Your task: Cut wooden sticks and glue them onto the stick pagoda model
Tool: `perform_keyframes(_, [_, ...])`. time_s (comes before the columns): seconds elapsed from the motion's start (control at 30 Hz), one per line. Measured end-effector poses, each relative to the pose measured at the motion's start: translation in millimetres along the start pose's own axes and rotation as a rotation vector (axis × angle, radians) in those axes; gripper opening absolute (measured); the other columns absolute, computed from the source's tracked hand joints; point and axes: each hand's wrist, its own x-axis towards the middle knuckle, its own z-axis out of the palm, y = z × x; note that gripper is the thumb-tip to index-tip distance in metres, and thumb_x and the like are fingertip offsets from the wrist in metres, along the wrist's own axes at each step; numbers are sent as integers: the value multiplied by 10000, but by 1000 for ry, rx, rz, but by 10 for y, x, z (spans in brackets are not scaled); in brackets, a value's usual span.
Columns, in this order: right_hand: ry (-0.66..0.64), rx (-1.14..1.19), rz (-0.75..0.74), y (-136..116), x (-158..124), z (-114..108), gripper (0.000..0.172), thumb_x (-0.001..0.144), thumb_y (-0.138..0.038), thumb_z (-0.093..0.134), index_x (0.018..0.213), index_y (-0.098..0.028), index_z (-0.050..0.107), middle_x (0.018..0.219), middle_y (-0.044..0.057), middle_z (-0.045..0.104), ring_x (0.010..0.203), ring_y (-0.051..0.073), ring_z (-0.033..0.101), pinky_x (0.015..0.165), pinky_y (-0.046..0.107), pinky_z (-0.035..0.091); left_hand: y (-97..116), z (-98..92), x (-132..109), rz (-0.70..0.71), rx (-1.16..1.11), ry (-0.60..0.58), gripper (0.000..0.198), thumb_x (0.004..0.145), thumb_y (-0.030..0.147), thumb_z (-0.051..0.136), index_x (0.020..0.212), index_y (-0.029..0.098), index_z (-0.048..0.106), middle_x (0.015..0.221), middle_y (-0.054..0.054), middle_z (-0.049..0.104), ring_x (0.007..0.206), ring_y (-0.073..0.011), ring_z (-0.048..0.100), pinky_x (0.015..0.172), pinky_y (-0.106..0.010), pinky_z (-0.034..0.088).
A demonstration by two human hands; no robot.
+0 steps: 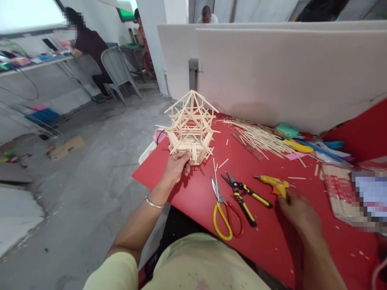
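Note:
A pagoda-like model (193, 125) made of thin wooden sticks stands at the far left corner of the red tabletop. My left hand (179, 166) pinches its near lower edge between thumb and fingers. On the right, my right hand (299, 211) is closed around the handle of a yellow glue gun (276, 184), whose nozzle points left. Between my hands lie scissors (222, 201) with one yellow and one red handle, and yellow-and-black pliers (242, 197). A few loose stick pieces (223, 163) rest near the scissors' tips.
A pile of thin sticks (260, 135) and a ruler (246, 146) lie behind the tools. Packaged sticks (338, 197) sit at the right of the red table (193, 205). A pale board (281, 72) stands along the back. Farther left, a person (93, 50) sits at another table.

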Motion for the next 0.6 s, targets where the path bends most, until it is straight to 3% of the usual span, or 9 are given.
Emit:
perform_keyframes(0.23, [13,5,21,-44,-43,-12,634,911,-556,311,1339,-161,560,1172,207,623,1063,356,622,819,433,479,-22,16,26,8,3,-13,385,688,473,774,643,130,605,559,-2,620,324,-66,470,286,-193,344])
perform_keyframes(0.6, [19,44,41,-29,-15,1,631,886,-551,339,1309,-151,582,1136,212,630,1034,361,625,820,449,474,-25,24,22,-8,-3,-11,386,692,468,779,631,131,599,560,-13,627,328,-70,474,283,-191,340])
